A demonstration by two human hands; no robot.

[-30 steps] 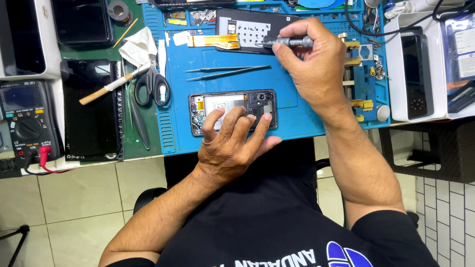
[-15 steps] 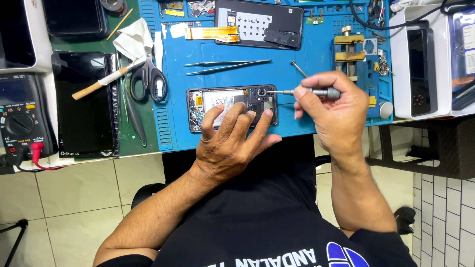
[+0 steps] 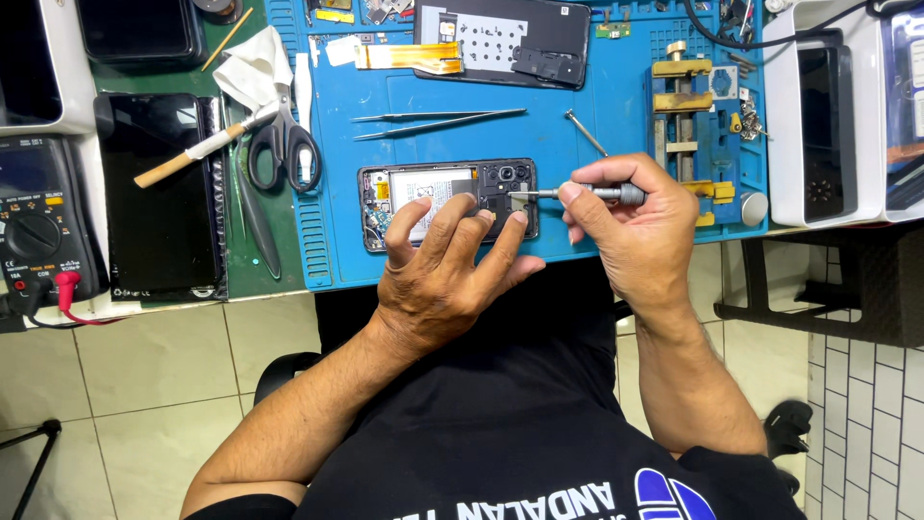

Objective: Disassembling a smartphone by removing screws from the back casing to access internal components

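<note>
Since the earlier frames, the right hand (image 3: 630, 226) has come down from the far side of the mat, where it was picking up the screwdriver (image 3: 577, 193), and now holds that tool level with its tip at the camera end of the opened phone (image 3: 448, 202). Between half a second ago and now little has shifted: the tip sits at much the same spot.

From the head camera, the opened phone lies flat near the front edge of the blue repair mat (image 3: 597, 135), its back removed, its battery on the left and its camera cluster on the right. The left hand (image 3: 448, 274) rests on the phone's near edge with fingers spread apart, fingertips pressing on the battery and frame to steady it. The right hand is closed around the screwdriver's knurled metal handle, thumb and forefinger pinching it, shaft pointing left at the phone.

Farther back on the mat lie a pair of tweezers (image 3: 438, 120), pointing right, and beyond them the removed black back cover (image 3: 505, 39) with a yellow flex strip beside it. A loose thin metal rod (image 3: 585, 133) lies just right of the tweezers. To the left, off the mat, black-handled scissors (image 3: 279, 144) and a wooden-handled brush (image 3: 197, 154) rest on the green bench, with a multimeter (image 3: 38, 226) at the left edge.
</note>
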